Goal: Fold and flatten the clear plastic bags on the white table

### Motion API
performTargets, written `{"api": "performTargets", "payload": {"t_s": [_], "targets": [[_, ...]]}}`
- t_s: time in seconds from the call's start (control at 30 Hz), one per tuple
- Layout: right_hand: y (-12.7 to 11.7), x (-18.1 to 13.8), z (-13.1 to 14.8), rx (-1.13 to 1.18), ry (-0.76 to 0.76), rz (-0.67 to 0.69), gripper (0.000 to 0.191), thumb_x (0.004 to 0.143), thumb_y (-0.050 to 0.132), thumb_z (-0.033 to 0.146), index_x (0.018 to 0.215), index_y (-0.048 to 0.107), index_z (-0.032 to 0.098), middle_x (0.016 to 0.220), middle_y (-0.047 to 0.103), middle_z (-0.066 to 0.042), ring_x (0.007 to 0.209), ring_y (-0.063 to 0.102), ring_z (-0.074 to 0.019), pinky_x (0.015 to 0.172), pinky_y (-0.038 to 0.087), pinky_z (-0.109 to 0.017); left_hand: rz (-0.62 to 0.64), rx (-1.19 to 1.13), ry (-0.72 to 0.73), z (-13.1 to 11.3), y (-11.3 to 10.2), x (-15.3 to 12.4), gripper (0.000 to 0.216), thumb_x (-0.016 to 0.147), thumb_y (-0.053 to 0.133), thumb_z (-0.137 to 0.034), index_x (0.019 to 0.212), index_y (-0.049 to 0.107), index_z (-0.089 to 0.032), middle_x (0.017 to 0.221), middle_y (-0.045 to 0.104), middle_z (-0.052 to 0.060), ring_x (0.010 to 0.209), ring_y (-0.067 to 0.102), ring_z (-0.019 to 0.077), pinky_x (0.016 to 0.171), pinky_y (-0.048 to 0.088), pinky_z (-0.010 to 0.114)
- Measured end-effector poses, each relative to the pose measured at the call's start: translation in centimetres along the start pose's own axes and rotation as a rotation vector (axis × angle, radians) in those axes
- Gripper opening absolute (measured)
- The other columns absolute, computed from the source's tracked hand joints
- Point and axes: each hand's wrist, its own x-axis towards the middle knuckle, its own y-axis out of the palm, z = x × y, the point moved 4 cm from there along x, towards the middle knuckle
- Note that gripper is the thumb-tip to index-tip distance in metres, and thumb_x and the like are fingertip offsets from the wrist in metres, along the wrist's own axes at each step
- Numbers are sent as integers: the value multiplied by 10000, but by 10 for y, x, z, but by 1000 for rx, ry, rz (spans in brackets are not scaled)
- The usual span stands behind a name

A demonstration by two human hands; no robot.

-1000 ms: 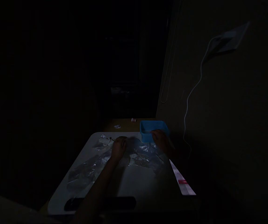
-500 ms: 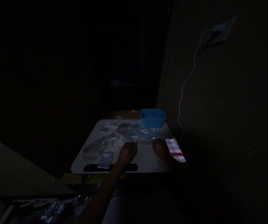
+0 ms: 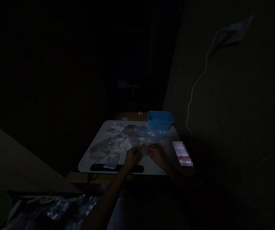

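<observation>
Above the white table, my left hand is closed, its fingers curled in a pinch. My right hand faces it a short way to the right, also pinched. What the fingertips hold is too small and dark to make out. Just beyond both hands lie crumpled clear plastic bags, spread over the far and left part of the table. A small flat plastic packet rests at the front left, partly over the dark slot in the tabletop.
A blue basin stands at the far right corner. A lit phone lies at the right edge, near a white cable running up to a wall socket. Behind the table sits a small pink spool-like thing. Shiny plastic lies low on the left.
My right hand has moved left, away from the phone, and is now close to my left hand. The whole view has shifted slightly.
</observation>
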Motion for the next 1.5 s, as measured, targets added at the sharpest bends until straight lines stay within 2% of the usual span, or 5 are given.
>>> {"api": "performTargets", "payload": {"t_s": [0.47,0.73,1.07,1.37,1.5], "targets": [[5,-14,7,-84,-8,174,679,572,643,196,1213,418,192,1192,498,-88,1067,464,-224,870,398,-350,-16,-99,-78,4,1,-1,276,588,461,-64,826,566,-160,703,617,-8,651,561,120,617,445,219],[-7,-3,-10,193,235,36,188,742,451,193,768,636,180,781,660,-47,725,603,-167,679,474,-296,26,-119,-159,-2,-2,-11,324,533,472,-68,810,609,-164,629,571,-27,603,496,109,572,390,207],[2,-4,-27,407,304,-59,430,651,568,295,1060,524,171,1013,598,-80,875,570,-190,761,468,-337,133,-322,-280,12,6,-18,233,616,482,-348,549,536,-131,442,470,-31,395,435,79,406,327,190],[16,-14,-43,375,374,13,175,663,522,293,641,597,136,658,623,-47,643,592,-199,576,488,-309,-24,-233,-226,15,-3,-10,80,592,524,-242,575,501,-167,520,520,-41,521,507,105,488,394,198],[9,-13,-49,365,375,-115,180,670,491,236,801,586,158,859,619,-66,784,583,-176,681,481,-295,-73,-165,-178,12,-7,-8,35,595,526,-187,616,544,-166,582,568,-29,581,533,110,554,417,205]]}}
